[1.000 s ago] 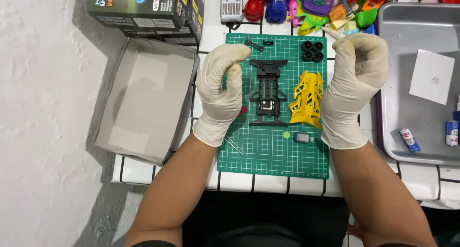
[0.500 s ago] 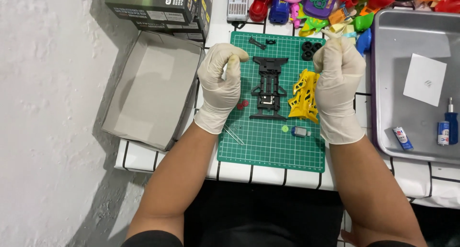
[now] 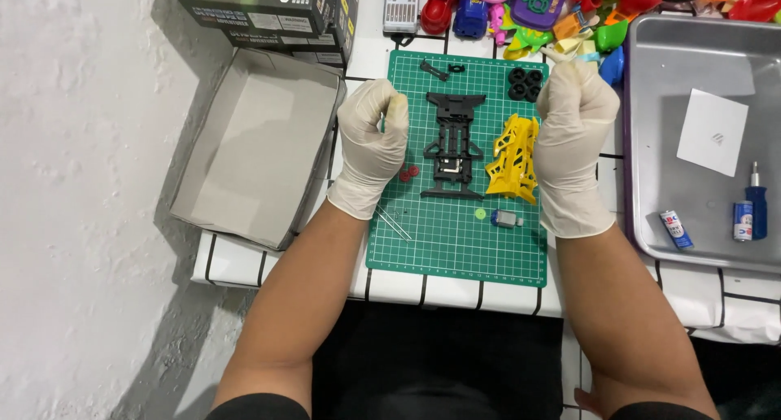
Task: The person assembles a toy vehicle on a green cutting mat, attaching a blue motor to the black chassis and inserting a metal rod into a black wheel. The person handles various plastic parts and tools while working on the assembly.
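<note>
My left hand and right hand wear thin, matt, cream latex gloves. Between them, the black chassis looks like dull moulded plastic, the yellow body shell like glossier plastic. The green cutting mat is matt and rubbery. At three o'clock, the metal tray has a brushed sheen; at nine, the grey cardboard box is rough.

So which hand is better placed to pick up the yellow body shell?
Probably the right hand: it hovers beside the yellow body shell, while the left hand sits across the black chassis.

Bright, even overhead light, sharp focus, soft shadows falling leftward.
</note>
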